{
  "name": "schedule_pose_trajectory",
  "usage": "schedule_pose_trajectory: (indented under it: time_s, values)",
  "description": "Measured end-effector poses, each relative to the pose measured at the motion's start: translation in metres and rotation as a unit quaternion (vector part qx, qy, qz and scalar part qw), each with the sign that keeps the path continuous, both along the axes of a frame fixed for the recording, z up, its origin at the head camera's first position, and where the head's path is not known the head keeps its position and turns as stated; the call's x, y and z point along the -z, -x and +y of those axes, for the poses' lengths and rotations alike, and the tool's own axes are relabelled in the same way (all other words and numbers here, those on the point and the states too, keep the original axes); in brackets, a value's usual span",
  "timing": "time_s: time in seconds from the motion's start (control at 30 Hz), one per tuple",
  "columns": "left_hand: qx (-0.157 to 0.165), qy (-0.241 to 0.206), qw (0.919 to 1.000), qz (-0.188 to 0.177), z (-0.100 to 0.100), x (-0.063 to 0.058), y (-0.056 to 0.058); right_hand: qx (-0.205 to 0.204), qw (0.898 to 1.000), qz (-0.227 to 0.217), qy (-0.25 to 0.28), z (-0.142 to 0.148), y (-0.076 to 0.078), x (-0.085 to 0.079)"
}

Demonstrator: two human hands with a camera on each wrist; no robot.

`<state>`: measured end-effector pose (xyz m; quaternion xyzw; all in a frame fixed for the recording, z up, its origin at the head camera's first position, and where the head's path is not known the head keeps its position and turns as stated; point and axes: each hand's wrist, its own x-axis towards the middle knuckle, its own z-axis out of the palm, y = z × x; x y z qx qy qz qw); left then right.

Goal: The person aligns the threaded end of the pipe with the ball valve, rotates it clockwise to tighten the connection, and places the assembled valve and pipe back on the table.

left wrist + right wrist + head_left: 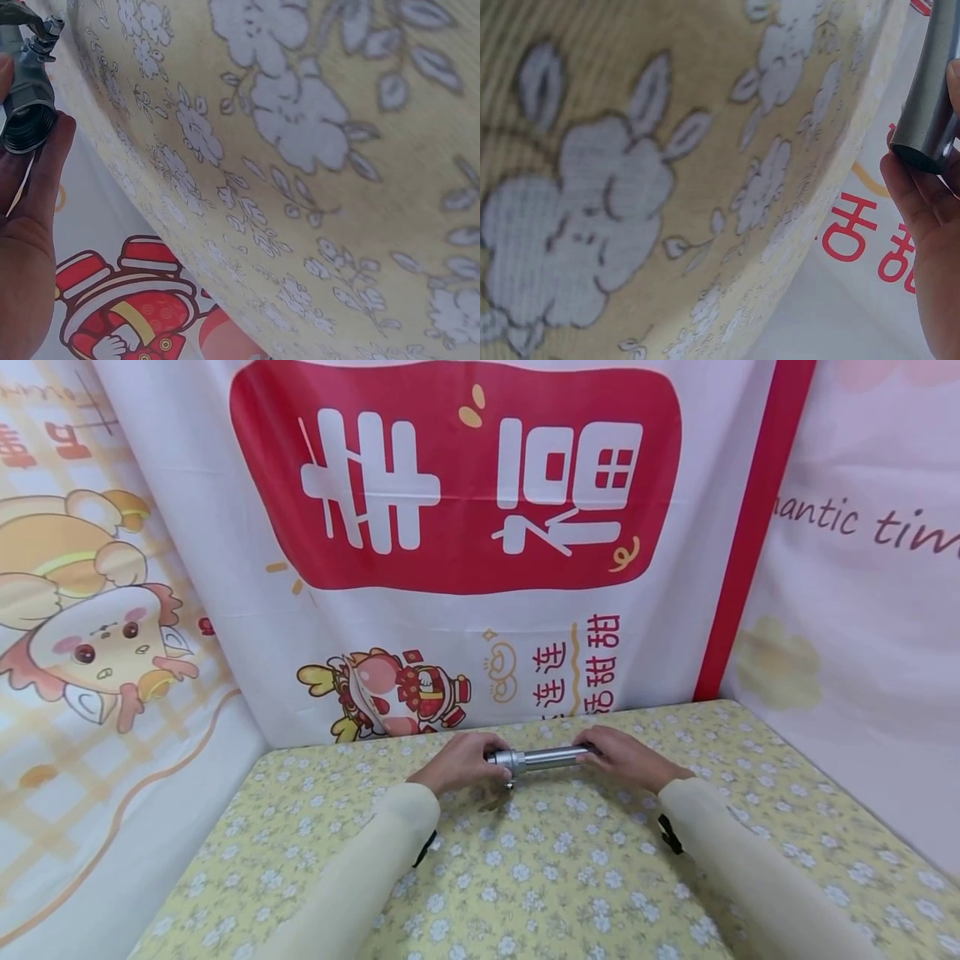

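Observation:
A shiny metal ball valve or similar threaded fitting (506, 762) is joined to a straight silver pipe (553, 758) above the far part of the table. My left hand (465, 762) grips the fitting at its left end. In the left wrist view, the open, internally threaded mouth of the fitting (28, 112) faces the camera, and a small threaded stem sticks out of its side. The far end of the pipe is held by my right hand (624, 757). In the right wrist view, the pipe's open round end (921, 154) lies between the thumb and fingers.
A yellow cloth with white flowers (525, 868) covers the table. Behind it hangs a white and red printed curtain (465, 568), close to both hands. Printed fabric also hangs on the left (97, 610) and the right (847, 610).

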<state>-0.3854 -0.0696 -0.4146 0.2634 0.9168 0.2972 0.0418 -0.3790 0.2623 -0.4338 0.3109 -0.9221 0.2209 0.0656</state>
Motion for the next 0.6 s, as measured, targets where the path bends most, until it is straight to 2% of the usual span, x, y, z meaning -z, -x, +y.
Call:
schedule_pose_trajectory:
  time_s: [0.6]
  values:
    - [0.005, -0.025, 0.999, -0.037, 0.001, 0.0043, 0.0041, 0.008, 1.0, 0.002, -0.015, -0.0013, 0.0016, 0.0064]
